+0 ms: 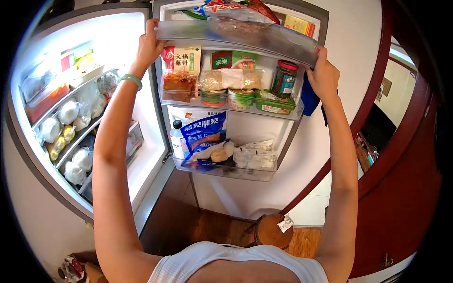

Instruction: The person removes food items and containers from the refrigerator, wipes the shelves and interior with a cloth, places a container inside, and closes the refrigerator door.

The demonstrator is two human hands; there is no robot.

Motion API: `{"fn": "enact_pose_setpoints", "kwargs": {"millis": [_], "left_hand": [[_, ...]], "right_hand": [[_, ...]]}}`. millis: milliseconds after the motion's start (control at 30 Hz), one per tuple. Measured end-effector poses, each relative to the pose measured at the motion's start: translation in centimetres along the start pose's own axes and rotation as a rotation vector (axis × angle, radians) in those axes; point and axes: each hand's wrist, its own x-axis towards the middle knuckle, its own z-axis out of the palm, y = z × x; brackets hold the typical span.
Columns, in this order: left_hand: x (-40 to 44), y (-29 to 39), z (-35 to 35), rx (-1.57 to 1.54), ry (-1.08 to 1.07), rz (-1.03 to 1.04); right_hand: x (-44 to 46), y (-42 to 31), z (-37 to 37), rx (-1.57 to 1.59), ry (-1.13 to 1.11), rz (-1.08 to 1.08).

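Fingers (pixel 151 29) of the left hand (pixel 149 49) grasp the translucent bin (pixel 193 33) by its left end, the right hand's (pixel 324 75) fingers its right end. It spans the fridge door (pixel 257 124) near the top edge

The one head-worn view looks forward and down, near the fridge door (pixel 250 125), its hinge edge leftward.

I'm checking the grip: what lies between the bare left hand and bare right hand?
Head view: a translucent grey plastic door bin spans the stretch, left hand at one end, right hand at the other.
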Motion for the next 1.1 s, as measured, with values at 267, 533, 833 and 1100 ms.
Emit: {"fn": "enact_pose_setpoints", "kwargs": {"millis": [267,533,833,1100], "left_hand": [[-1.1,-0.1,0.1,0.013,-0.034,-0.004],[-1.4,1.2,-0.3,0.042,-0.067,-0.013],[-0.8,0.4,0.4,0.019,-0.01,0.006],[-1.6,0.1,0.4,-0.007,-0.008,0.027]], "right_hand": [[0.3,-0.3,-0.5,-0.063,-0.075,0.065],[1.5,-0.1,-0.9,-0.09,-0.069,0.036],[1.7,-1.1,-1.1,-0.116,-0.044,0.099],[1.4,-0.8,-0.9,-0.147,0.01,0.062]]}}
